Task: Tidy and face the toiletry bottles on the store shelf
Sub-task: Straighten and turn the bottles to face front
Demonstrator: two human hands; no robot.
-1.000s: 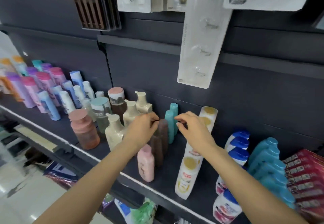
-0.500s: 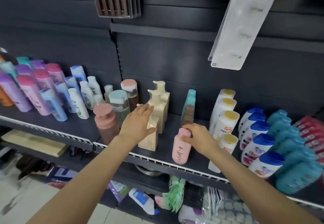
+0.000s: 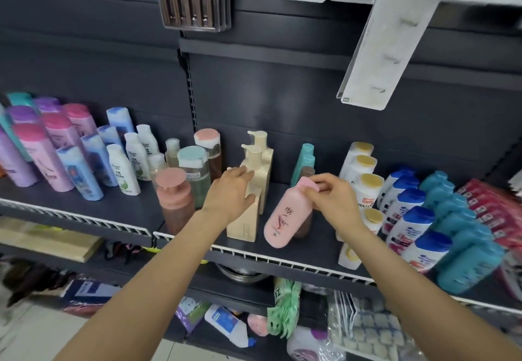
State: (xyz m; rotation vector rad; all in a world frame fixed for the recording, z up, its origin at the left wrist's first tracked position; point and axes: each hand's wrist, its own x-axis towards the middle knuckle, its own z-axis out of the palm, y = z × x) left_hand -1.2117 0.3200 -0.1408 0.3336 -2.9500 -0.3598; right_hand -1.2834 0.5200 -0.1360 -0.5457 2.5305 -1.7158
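Left of the fingers, the purple and pink bottles (image 3: 42,157) and the white bottles (image 3: 127,165) are already lined up facing out. The cream pump bottle (image 3: 244,219) is steadied by the left hand (image 3: 228,194), fingers loosely spread against it. The pink bottle (image 3: 285,216), tilted near the shelf (image 3: 282,261) edge, is pinched at its cap by the right hand (image 3: 336,202) and judged not yet faced. Right of the fingers, the blue-capped bottles (image 3: 409,219) appear ordered.

Both forearms are bare from the bottom edge of the view up to the wrists, with no sleeve on them. The left hand (image 3: 231,191) and the right hand (image 3: 336,199) wear no gloves, rings or watch.
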